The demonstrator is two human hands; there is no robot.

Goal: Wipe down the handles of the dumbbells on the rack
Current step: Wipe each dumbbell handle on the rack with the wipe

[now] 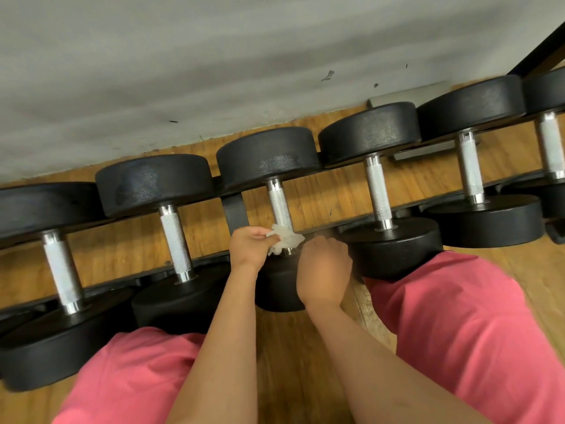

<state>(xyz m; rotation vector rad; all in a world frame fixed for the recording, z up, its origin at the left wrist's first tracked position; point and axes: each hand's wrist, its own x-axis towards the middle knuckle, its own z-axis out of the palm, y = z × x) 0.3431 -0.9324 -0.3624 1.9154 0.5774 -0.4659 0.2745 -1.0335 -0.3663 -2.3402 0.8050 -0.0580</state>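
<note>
Dumbbell handle [279, 206], mid-rack: being wiped, left grip [249, 246] pinching tissue [287, 240]; right grip [325, 270] blurred, can't tell; other handles [377, 191] status unkn.

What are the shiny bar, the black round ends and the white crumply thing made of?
Bar: likely steel, silvery, with a rough cross-hatched grip. Round ends: probably rubber-coated, matte black, slightly pebbled. White wipe: thin paper or tissue, crumpled; which one is unclear.

I see knurled, bright metal handles [278, 206], matt pebbled black rubber heads [266, 153], crumpled white paper wipe [286, 239], and worn wooden floor [308, 356].
</note>
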